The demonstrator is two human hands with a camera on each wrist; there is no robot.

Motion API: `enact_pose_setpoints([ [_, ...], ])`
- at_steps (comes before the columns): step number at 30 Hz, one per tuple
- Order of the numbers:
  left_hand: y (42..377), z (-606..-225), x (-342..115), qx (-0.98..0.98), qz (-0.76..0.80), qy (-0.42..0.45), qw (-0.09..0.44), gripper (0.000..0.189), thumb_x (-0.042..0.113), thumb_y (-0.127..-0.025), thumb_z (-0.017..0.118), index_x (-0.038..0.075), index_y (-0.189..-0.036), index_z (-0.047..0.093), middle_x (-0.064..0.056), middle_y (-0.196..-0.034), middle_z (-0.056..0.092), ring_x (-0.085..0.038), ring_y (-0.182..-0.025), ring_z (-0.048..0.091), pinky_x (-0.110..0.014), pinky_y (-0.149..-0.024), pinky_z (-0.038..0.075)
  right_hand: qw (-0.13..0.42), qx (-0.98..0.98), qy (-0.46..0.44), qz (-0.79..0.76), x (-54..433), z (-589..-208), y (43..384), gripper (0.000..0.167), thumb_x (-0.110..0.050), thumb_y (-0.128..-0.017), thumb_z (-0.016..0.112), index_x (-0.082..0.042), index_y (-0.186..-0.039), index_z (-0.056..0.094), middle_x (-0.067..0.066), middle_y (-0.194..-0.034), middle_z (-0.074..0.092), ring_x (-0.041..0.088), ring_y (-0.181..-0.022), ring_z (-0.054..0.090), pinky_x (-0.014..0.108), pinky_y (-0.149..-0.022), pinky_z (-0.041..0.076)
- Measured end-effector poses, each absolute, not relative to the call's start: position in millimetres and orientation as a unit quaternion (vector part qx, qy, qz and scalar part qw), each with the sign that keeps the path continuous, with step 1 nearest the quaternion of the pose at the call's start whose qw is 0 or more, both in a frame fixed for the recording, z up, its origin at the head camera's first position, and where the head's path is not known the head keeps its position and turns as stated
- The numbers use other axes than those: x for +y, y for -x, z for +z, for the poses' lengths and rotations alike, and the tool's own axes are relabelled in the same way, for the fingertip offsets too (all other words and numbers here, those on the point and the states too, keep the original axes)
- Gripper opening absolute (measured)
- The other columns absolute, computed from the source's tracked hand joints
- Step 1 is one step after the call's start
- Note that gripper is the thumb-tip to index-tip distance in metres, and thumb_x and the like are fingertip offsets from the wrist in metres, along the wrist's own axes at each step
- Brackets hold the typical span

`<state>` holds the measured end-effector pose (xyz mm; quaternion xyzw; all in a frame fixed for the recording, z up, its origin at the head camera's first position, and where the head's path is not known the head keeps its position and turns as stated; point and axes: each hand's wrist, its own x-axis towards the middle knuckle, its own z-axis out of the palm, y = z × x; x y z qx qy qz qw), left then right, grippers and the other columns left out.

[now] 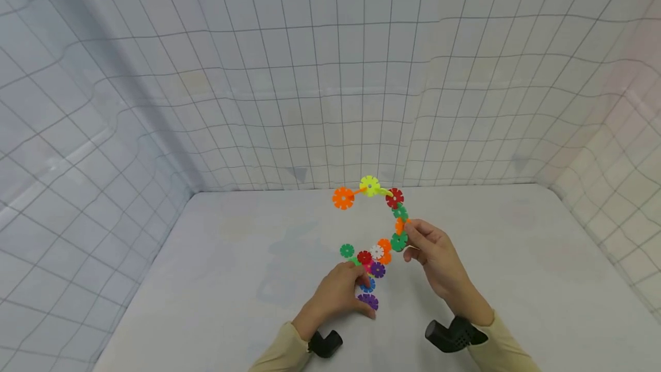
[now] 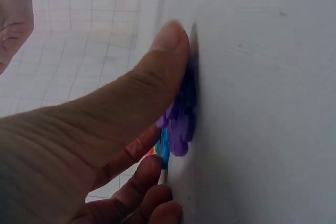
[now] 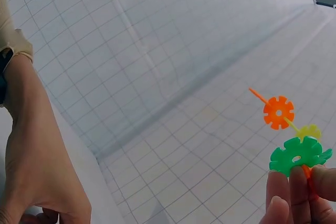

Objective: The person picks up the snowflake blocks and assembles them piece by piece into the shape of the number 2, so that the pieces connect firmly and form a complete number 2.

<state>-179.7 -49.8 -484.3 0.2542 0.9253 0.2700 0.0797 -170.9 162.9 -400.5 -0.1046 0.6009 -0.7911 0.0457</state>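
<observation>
- Near the middle of the table [image 1: 232, 257]: a toy chain [image 1: 400, 212] of bright notched discs, bowed toward three o'clock, its orange end disc [image 1: 343, 198] at ten.
- At its four o'clock: the right hand [image 1: 436, 254], thumb and fingertips pinching an orange piece [image 1: 400, 226] beside a green disc [image 1: 399, 241].
- At seven: the left hand [image 1: 338, 290], thumb against a purple disc [image 1: 368, 302]; I cannot tell whether it pinches.

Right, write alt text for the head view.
A person's right hand pinches a curved chain of colourful notched discs above a white table. The left hand curves around a purple disc and a blue disc, nearer the camera. Behind stands a white, grid-lined wall.
</observation>
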Motion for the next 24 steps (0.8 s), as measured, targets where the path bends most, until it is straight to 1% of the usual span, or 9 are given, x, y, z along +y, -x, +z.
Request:
enact_pose_setpoints([
  [5, 184, -486, -55, 0.91, 0.297, -0.274, 0.089, 0.036, 0.04, -0.063, 0.087, 0.02, -0.081, 0.064, 0.012, -0.075, 0.05, -0.005, -0.07, 0.044, -0.021, -0.067, 0.041, 0.054, 0.6, 0.107, -0.791, 161, -400, 172, 0.015, -0.02, -0.099, 0.053, -0.011, -0.092, 0.063, 0.0, -0.078, 0.06, 0.013, -0.071, 0.057, 0.021, -0.062, 0.05],
  [10, 187, -487, -62, 0.887, 0.37, -0.253, 0.115, 0.033, 0.025, -0.065, 0.089, 0.015, -0.079, 0.061, 0.01, -0.071, 0.054, -0.004, -0.063, 0.049, -0.02, -0.06, 0.044, 0.058, 0.602, 0.101, -0.79, 161, -400, 171, 0.015, -0.02, -0.099, 0.053, -0.01, -0.093, 0.062, 0.001, -0.079, 0.061, 0.013, -0.071, 0.057, 0.02, -0.061, 0.05],
  [12, 188, -486, -64, 0.88, 0.391, -0.243, 0.119, 0.031, 0.022, -0.066, 0.088, 0.014, -0.078, 0.06, 0.009, -0.069, 0.054, -0.005, -0.061, 0.05, -0.021, -0.058, 0.045, 0.06, 0.601, 0.103, -0.79, 161, -401, 171, 0.015, -0.02, -0.099, 0.053, -0.01, -0.093, 0.062, 0.002, -0.079, 0.061, 0.013, -0.07, 0.057, 0.02, -0.06, 0.049],
  [17, 189, -479, -69, 0.876, 0.41, -0.223, 0.121, 0.025, 0.021, -0.072, 0.085, 0.011, -0.081, 0.063, 0.008, -0.066, 0.055, -0.007, -0.058, 0.05, -0.022, -0.056, 0.045, 0.072, 0.592, 0.12, -0.793, 161, -402, 171, 0.014, -0.018, -0.1, 0.051, -0.011, -0.093, 0.062, 0.001, -0.08, 0.062, 0.013, -0.07, 0.057, 0.02, -0.06, 0.049],
  [21, 188, -468, -70, 0.874, 0.419, -0.223, 0.11, 0.018, 0.024, -0.075, 0.082, 0.013, -0.078, 0.067, 0.009, -0.065, 0.056, -0.007, -0.058, 0.049, -0.022, -0.055, 0.043, 0.079, 0.589, 0.128, -0.794, 161, -402, 171, 0.013, -0.017, -0.1, 0.051, -0.011, -0.093, 0.061, 0.001, -0.08, 0.062, 0.013, -0.069, 0.057, 0.02, -0.06, 0.049],
  [23, 185, -460, -68, 0.856, 0.455, -0.22, 0.111, 0.017, 0.025, -0.076, 0.081, 0.014, -0.076, 0.068, 0.009, -0.066, 0.059, -0.011, -0.06, 0.054, -0.024, -0.056, 0.046, 0.08, 0.589, 0.132, -0.794, 161, -402, 171, 0.013, -0.017, -0.1, 0.051, -0.01, -0.094, 0.06, 0.001, -0.08, 0.062, 0.012, -0.069, 0.057, 0.02, -0.059, 0.048],
  [24, 183, -455, -67, 0.841, 0.483, -0.217, 0.116, 0.016, 0.025, -0.077, 0.08, 0.013, -0.077, 0.069, 0.008, -0.067, 0.061, -0.014, -0.061, 0.058, -0.027, -0.057, 0.049, 0.08, 0.589, 0.135, -0.793, 161, -402, 172, 0.013, -0.016, -0.1, 0.051, -0.01, -0.095, 0.06, 0.001, -0.081, 0.062, 0.013, -0.069, 0.057, 0.02, -0.059, 0.048],
])
